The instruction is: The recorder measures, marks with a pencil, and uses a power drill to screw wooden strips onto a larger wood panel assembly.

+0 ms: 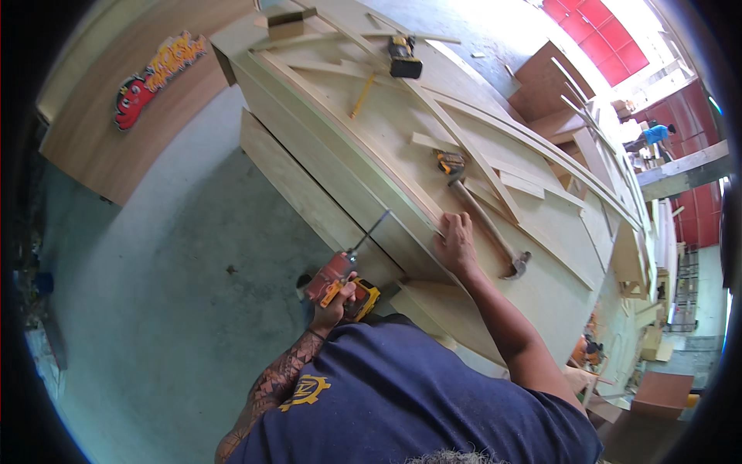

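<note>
My left hand [332, 309] is wrapped round the handle of a red and yellow cordless drill driver [328, 280]. Its long thin bit points up and right, over the edge of a pale plywood panel [348, 193]. At that edge, my right hand [457, 246] rests with its fingers curled together near a thin wooden strip [402, 185]. Whatever those fingers pinch is hidden. Just right of this hand lies a claw hammer [485, 220] with a wooden handle. A yellow and black tape measure [450, 162] sits beyond the hammer's handle end.
Several loose wooden strips [464, 139] lie across the large panel. A black and yellow tool [404, 58] and a yellow pencil-like stick [362, 95] lie farther off. A wood-faced board [85, 139] with a red cartoon sign stands at left. Another person [655, 134] is far right.
</note>
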`<state>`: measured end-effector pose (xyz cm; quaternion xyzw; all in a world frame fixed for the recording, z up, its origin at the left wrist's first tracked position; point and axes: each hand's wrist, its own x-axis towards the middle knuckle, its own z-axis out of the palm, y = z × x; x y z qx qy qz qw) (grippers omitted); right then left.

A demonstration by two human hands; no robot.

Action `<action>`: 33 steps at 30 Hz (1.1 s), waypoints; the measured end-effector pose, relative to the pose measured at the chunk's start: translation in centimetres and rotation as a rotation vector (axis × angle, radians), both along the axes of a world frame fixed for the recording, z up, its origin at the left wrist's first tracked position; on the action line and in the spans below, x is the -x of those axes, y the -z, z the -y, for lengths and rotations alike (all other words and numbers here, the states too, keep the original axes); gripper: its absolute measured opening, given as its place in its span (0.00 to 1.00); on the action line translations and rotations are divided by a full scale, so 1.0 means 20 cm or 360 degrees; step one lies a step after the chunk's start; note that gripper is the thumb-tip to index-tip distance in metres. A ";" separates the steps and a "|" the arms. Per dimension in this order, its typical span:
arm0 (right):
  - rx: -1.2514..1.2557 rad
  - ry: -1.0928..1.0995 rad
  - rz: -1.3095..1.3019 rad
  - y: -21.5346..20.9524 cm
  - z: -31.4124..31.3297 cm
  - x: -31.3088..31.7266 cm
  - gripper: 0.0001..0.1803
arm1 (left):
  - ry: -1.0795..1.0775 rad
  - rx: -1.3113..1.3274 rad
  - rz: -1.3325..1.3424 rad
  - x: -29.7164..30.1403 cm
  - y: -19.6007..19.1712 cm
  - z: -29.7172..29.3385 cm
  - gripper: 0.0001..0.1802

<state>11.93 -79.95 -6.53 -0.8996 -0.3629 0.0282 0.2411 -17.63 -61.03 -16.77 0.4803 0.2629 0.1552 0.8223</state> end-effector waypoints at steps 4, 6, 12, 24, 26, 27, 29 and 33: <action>-0.0135 0.0225 -0.0027 0.01 0.01 0.00 0.33 | -0.0358 0.0010 -0.0128 0.19 -0.10 -0.36 0.17; -0.0243 0.0409 0.0065 -0.04 -0.12 0.00 0.32 | -0.0500 -0.0143 -0.0195 0.32 -0.07 -0.56 0.16; -0.0647 0.0181 0.0150 -0.31 -0.90 -0.33 0.22 | -0.0983 -0.0366 -0.0490 0.56 -0.09 -0.99 0.12; -0.0527 -0.0352 0.0262 -0.46 -3.28 -1.17 0.17 | -0.0656 -0.0053 -0.1535 0.75 0.28 -1.75 0.14; -0.0505 -0.0419 0.0217 -0.42 -3.61 -1.16 0.16 | -0.0655 -0.0099 -0.1715 1.02 0.41 -1.71 0.16; -0.0343 -0.0495 0.0217 -0.38 -3.74 -1.17 0.16 | -0.0583 -0.0131 -0.1876 1.10 0.46 -1.71 0.18; -0.0088 -0.0477 0.0322 -0.29 -3.75 -1.45 0.16 | -0.0552 -0.0189 -0.1814 0.97 0.37 -1.91 0.18; 0.0616 -0.0514 0.0588 -0.11 -3.86 -1.76 0.16 | -0.0606 -0.0278 -0.1721 0.85 0.27 -2.09 0.19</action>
